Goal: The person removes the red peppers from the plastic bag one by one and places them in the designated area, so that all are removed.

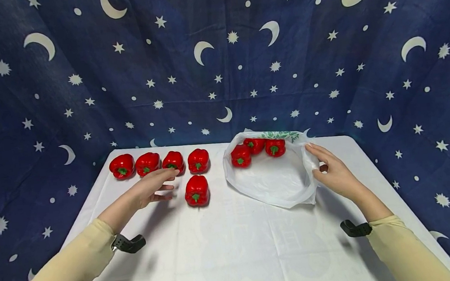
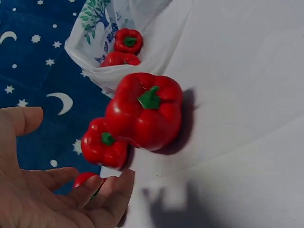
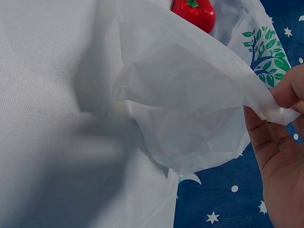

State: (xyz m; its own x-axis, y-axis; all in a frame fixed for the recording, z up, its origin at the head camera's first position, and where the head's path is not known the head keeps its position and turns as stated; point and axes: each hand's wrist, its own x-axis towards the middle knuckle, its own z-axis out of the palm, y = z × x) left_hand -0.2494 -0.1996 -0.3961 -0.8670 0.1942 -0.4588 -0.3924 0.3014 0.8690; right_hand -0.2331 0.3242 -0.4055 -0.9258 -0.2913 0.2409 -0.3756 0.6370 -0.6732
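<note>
My left hand (image 1: 153, 187) hovers over the table with its fingers spread and holds nothing. Just right of it a red bell pepper (image 1: 197, 191) with a green stem sits apart from a back row of several more, among them a pepper (image 1: 198, 160) at the row's right end. In the left wrist view the nearer pepper (image 2: 146, 112) lies beyond my fingertips. My right hand (image 1: 333, 170) pinches the right rim of a white plastic bag (image 1: 271, 199) between thumb and fingers. Three red peppers, one of them a pepper (image 1: 241, 156) at the left, lie inside the open bag.
The white-covered table (image 1: 236, 257) ends at a dark blue cloth (image 1: 186, 72) printed with moons and stars, which hangs behind and at both sides. A green tree print (image 3: 269, 54) marks the bag. Black straps (image 1: 129, 244) circle both wrists.
</note>
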